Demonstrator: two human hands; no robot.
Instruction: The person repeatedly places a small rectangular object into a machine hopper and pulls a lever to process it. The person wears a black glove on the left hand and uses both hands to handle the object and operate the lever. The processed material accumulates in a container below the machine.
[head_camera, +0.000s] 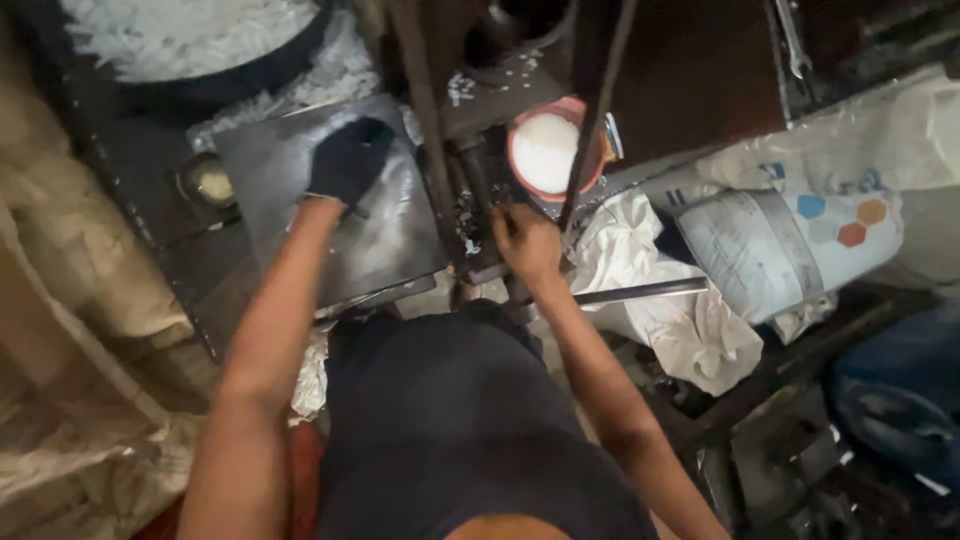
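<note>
1. Flat grey metal sheet (385, 240): lies on the dark machine table (150, 180), just left of the upright steel press post (430, 150).
2. Left hand (345, 160), in a dark glove: spread flat, palm down on the sheet's upper part, gripping nothing.
3. Right hand (528, 243), bare: closed around a dark part at the base of the post; what it grips cannot be told.
4. Round orange-rimmed bowl of white material (548, 150): just beyond the right hand.
5. White shavings (180, 35): heaped in a dark round tub at top left.
6. White sack with coloured hexagons (790, 245): well right.
7. Handling note: the sheet probably stays truest under even palm pressure, fingers kept clear of the post.
</note>
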